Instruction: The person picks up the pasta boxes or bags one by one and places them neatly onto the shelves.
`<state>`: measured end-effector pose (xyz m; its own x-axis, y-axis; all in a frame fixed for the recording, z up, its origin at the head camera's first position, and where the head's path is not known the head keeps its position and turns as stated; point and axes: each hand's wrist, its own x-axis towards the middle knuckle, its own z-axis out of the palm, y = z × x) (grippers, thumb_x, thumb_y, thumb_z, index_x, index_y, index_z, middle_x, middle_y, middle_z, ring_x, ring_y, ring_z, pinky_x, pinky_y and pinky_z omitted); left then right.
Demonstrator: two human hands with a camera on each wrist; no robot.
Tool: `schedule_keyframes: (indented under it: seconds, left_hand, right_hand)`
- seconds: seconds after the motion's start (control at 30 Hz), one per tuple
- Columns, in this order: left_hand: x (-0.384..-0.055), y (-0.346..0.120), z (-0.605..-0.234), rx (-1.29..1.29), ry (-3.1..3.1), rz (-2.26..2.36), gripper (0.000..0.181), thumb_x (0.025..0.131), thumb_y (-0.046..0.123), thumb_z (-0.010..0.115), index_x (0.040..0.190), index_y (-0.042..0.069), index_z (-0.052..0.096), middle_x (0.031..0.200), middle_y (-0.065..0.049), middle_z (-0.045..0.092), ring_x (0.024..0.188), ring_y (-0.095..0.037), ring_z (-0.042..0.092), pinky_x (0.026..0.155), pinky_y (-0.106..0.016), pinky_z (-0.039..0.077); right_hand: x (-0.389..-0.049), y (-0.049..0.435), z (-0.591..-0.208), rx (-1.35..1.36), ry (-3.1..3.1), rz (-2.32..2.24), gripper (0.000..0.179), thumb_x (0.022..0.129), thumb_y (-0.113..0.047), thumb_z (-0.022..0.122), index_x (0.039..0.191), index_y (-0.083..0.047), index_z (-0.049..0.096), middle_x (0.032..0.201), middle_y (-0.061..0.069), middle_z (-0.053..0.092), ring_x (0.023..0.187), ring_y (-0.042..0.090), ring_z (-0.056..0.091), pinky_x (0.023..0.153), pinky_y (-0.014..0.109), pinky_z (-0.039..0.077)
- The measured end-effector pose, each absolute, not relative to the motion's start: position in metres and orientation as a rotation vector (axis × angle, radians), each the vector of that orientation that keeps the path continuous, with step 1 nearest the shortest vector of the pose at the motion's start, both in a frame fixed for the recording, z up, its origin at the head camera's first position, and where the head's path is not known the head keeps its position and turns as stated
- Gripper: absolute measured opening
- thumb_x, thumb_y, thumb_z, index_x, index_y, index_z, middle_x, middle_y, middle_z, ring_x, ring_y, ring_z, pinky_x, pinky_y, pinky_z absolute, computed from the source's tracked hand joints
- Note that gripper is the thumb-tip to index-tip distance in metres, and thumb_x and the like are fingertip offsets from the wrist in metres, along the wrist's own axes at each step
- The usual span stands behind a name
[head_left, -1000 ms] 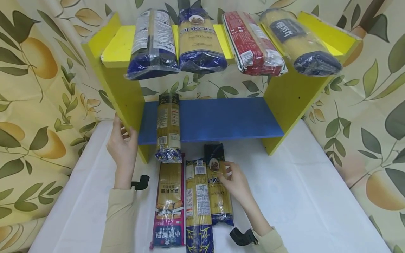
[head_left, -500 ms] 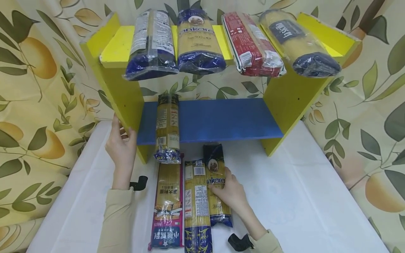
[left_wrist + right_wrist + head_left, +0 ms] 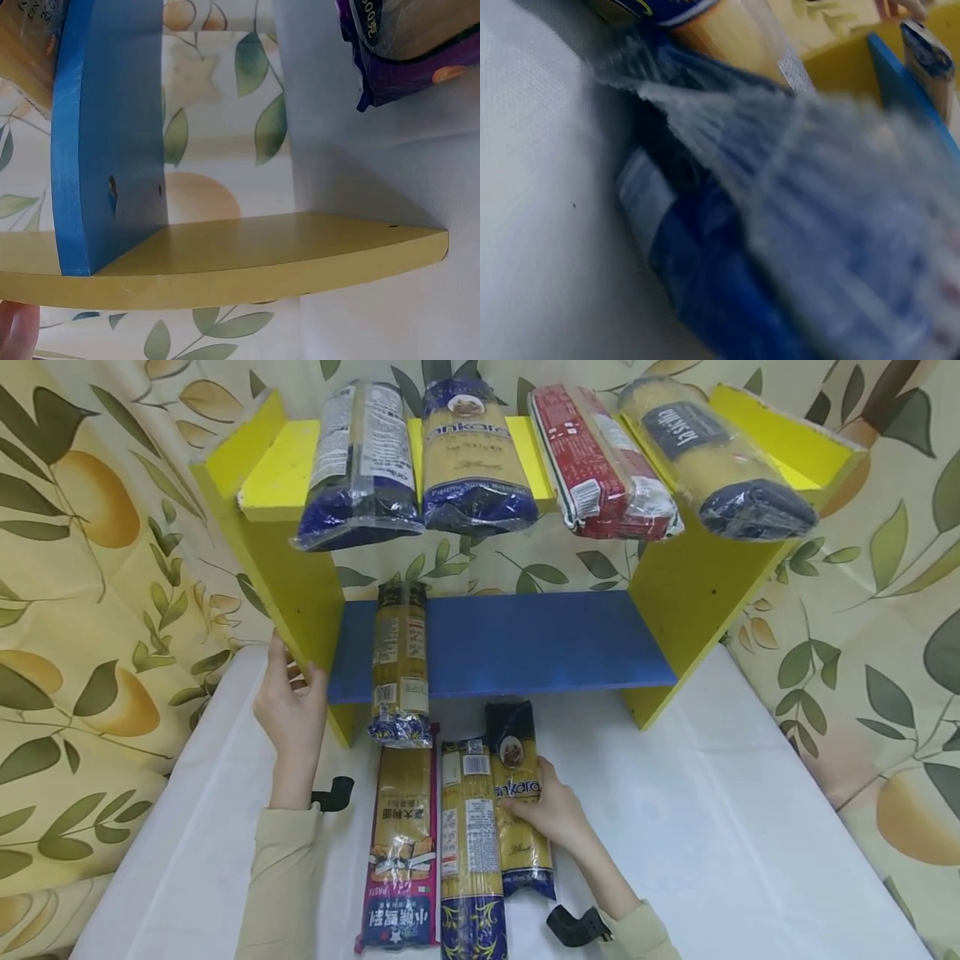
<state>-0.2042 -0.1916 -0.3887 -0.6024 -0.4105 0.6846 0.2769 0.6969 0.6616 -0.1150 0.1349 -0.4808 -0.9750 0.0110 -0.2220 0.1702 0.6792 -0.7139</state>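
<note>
Holds the dark-ended Ankara packet (image 3: 519,785) in the right hand (image 3: 557,814), thumb over the printed face, fingers at the right edge; cannot tell whether fully down on the white tablecloth (image 3: 697,827) or slightly off it. Runs lengthwise near to far, slanting a little left at the far end, with the dark tip aimed at the front edge of the blue shelf (image 3: 540,643). Seems to turn chiefly on that edge — probably beneath the shelf on a straight path away, unless raised first. Rests the left hand (image 3: 291,710) against the left yellow panel (image 3: 300,602), well apart from the packet; cannot tell whether pinching it or only touching. Close on the left, little room: the blue-patterned packet (image 3: 471,827), then the red-edged packet (image 3: 401,818). More room rightward, over open cloth — likewise along the shelf, from the gold packet (image 3: 400,660) near its left end across to the right yellow panel (image 3: 697,585).
</note>
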Motion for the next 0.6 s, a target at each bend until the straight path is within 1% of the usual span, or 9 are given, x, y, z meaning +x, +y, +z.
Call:
schedule_keyframes:
  seconds: [0.07,0.17,0.27,0.43,0.6]
  left_hand:
    - [-0.204,-0.191,-0.389,0.098,-2.0,-0.97,0.051,0.087,0.011,0.057,0.137,0.018,0.051,0.105,-0.018,0.071,0.083,-0.034,0.071,0.067,-0.046,0.061]
    - [-0.203,-0.19,-0.389,0.093,-2.0,-0.974,0.052,0.088,0.011,0.058,0.138,0.019,0.05,0.106,-0.018,0.071,0.083,-0.034,0.071,0.067,-0.046,0.061]
    - [-0.203,-0.19,-0.388,0.091,-1.994,-0.971,0.051,0.088,0.011,0.057,0.138,0.018,0.05,0.106,-0.018,0.071,0.082,-0.035,0.071,0.067,-0.047,0.061]
    - [-0.203,-0.192,-0.387,0.077,-2.006,-0.951,0.051,0.088,0.012,0.056,0.139,0.017,0.05,0.108,-0.019,0.07,0.082,-0.036,0.071,0.066,-0.045,0.061]
    - [-0.203,-0.192,-0.387,0.081,-2.01,-0.95,0.05,0.089,0.013,0.055,0.138,0.017,0.05,0.11,-0.018,0.07,0.083,-0.035,0.071,0.066,-0.046,0.061]
  right_hand:
    - [-0.115,0.139,-0.482,0.169,2.644,-1.212,0.099,0.076,-0.039,0.076,0.149,0.002,0.022,0.117,0.031,0.062,0.087,0.031,0.067,0.071,0.041,0.058]
    - [-0.114,0.143,-0.482,0.194,2.602,-1.26,0.091,0.077,-0.033,0.076,0.145,0.004,0.029,0.106,0.024,0.067,0.078,0.024,0.066,0.066,0.035,0.057]
    - [-0.111,0.144,-0.481,0.217,2.563,-1.334,0.08,0.077,-0.028,0.075,0.139,0.007,0.036,0.096,0.019,0.067,0.069,0.019,0.064,0.058,0.029,0.055]
    - [-0.105,0.146,-0.48,0.259,2.501,-1.473,0.072,0.077,-0.02,0.073,0.135,0.007,0.04,0.094,0.02,0.067,0.064,0.018,0.064,0.054,0.03,0.057]
    - [-0.096,0.147,-0.471,0.312,2.448,-1.561,0.068,0.077,-0.018,0.072,0.134,0.005,0.04,0.092,0.019,0.066,0.061,0.018,0.065,0.052,0.032,0.058]
